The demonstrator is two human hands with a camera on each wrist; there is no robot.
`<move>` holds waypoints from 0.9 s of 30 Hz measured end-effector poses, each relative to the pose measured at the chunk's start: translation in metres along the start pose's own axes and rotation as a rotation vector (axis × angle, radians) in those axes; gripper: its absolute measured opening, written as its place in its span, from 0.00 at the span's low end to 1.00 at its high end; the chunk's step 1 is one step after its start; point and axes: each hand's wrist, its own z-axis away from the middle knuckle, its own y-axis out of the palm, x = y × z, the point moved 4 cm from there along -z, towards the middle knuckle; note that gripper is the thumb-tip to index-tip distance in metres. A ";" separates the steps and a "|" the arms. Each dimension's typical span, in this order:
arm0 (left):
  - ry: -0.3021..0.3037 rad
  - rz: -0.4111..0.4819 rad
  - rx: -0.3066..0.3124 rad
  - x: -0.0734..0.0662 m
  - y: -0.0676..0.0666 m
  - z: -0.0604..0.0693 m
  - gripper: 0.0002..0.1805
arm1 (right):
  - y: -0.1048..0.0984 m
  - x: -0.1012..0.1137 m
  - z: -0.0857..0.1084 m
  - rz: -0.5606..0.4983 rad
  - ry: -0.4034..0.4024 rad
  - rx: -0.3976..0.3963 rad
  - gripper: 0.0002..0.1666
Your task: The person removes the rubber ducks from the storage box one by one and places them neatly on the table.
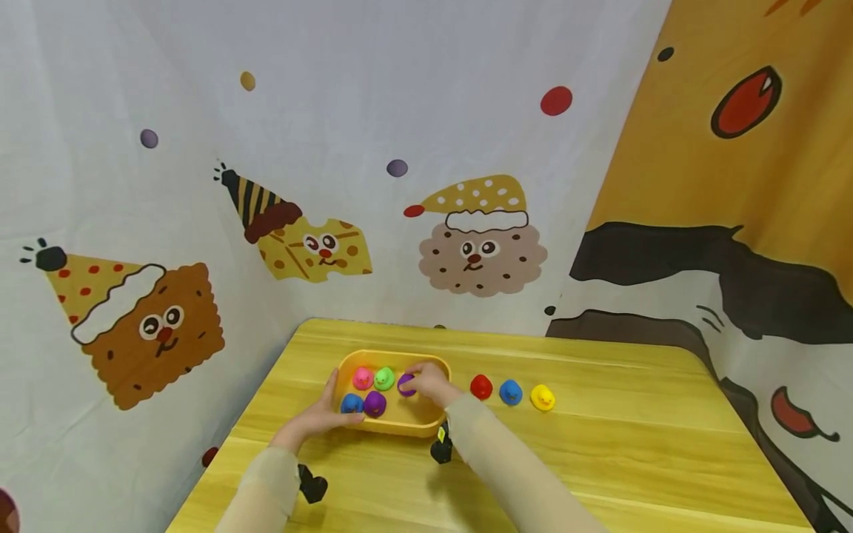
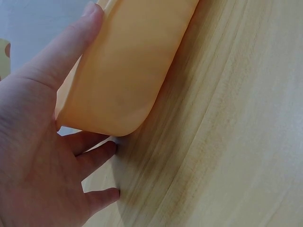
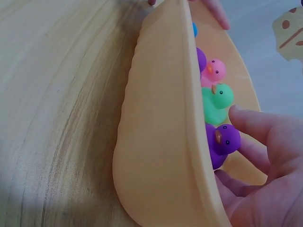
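Currently, the left hand (image 1: 312, 420) spreads wide at the near-left corner of the tray (image 1: 400, 427) — inside, the right hand (image 1: 429, 380) surrounds a purple duck (image 3: 226, 138), grip unclear.

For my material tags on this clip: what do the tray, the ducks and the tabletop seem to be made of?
Tray: probably plastic, smooth and satin; its wall and lip look molded in one colour.
Ducks: perhaps rubber or soft vinyl, smooth; rounded molded forms suggest it.
Tabletop: wood or wood-look laminate, slight sheen; streaked grain shows, but not which.
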 end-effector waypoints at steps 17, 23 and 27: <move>-0.031 0.027 0.005 0.012 -0.001 -0.011 0.68 | 0.004 -0.005 -0.006 0.172 -0.027 -0.060 0.24; -0.027 0.016 0.007 0.015 -0.001 -0.012 0.68 | 0.005 -0.002 -0.002 0.206 -0.029 -0.075 0.24; -0.019 0.026 0.004 0.016 -0.001 -0.012 0.69 | 0.006 -0.001 0.001 0.211 -0.051 -0.083 0.23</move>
